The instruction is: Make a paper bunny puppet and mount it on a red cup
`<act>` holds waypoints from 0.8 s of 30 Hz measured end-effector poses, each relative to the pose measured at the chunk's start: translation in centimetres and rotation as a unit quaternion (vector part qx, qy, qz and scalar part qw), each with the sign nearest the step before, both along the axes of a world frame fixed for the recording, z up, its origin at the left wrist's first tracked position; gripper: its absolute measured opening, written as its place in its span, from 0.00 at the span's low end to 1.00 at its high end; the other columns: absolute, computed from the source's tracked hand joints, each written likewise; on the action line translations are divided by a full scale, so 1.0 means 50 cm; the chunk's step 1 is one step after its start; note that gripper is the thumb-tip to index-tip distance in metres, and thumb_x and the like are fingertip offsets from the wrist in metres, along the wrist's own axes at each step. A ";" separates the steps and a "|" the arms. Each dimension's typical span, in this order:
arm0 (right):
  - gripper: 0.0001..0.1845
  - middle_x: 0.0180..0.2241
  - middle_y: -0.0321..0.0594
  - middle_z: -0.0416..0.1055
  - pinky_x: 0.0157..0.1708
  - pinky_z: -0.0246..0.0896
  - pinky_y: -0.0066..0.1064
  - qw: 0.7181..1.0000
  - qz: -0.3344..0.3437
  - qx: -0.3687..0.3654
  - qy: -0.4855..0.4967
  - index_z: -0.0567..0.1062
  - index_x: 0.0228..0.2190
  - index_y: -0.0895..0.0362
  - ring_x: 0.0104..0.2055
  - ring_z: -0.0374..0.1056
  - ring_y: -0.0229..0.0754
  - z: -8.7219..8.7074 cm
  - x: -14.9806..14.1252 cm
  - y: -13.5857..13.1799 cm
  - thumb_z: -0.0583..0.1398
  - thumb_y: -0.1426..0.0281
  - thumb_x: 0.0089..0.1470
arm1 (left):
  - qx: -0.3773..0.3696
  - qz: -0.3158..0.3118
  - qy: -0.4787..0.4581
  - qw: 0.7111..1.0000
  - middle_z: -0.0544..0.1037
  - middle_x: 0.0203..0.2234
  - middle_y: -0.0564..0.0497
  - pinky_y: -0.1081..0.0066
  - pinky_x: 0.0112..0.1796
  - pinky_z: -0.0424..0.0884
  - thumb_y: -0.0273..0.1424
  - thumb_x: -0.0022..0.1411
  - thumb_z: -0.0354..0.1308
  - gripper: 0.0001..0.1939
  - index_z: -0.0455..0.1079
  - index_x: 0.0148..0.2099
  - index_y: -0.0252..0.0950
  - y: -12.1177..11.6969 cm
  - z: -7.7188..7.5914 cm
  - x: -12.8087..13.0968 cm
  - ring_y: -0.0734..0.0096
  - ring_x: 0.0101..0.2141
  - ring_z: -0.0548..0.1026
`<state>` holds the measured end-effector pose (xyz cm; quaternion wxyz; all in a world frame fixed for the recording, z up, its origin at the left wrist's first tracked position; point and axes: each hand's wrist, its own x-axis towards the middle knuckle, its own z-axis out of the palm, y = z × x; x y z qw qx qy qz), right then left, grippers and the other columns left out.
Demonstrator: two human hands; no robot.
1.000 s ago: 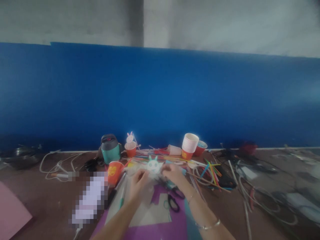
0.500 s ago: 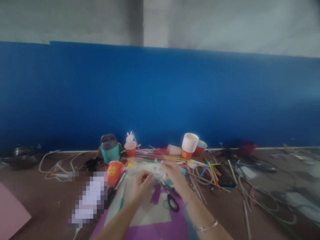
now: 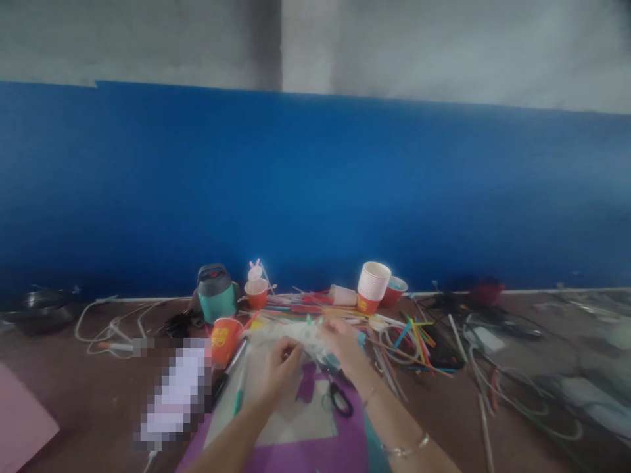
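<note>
Here, the white cutout (image 3: 306,333) lies between the two hands, above the far part of the white sheet (image 3: 290,430). The left hand (image 3: 283,360) curls just beside its near edge, thumb and forefinger close together; whether they pinch anything, I cannot tell. The right hand (image 3: 341,338) bends over its right side, fingertips bunched, their hold too blurred to judge. Scissors (image 3: 340,401) lie nearer the person, partly on the purple sheet (image 3: 320,458). An orange cup (image 3: 225,343) stands left.

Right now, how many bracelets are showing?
2, both on the right arm: a thin silvery bracelet near the right hand and a thicker silver bangle farther up. Others may be hidden.
</note>
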<state>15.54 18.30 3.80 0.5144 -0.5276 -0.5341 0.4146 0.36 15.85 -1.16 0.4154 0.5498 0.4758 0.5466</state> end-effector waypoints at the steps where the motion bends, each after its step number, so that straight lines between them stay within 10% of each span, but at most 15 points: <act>1: 0.11 0.18 0.36 0.66 0.23 0.52 0.28 1.000 0.000 0.000 0.001 0.70 0.14 0.56 0.24 0.61 0.40 0.001 0.000 0.000 0.60 0.62 0.36 | -0.002 0.000 0.000 1.000 0.67 0.18 0.54 0.72 0.26 0.59 0.40 0.53 0.58 0.13 0.66 0.24 0.36 0.000 0.000 0.000 0.71 0.23 0.64; 24: 0.13 0.18 0.34 0.65 0.19 0.46 0.27 0.998 0.037 -0.058 0.006 0.76 0.22 0.57 0.20 0.54 0.35 0.022 0.009 -0.003 0.62 0.60 0.38 | -0.004 0.018 -0.053 0.998 0.67 0.17 0.55 0.73 0.26 0.59 0.44 0.52 0.60 0.17 0.69 0.25 0.35 0.008 -0.001 -0.006 0.72 0.22 0.64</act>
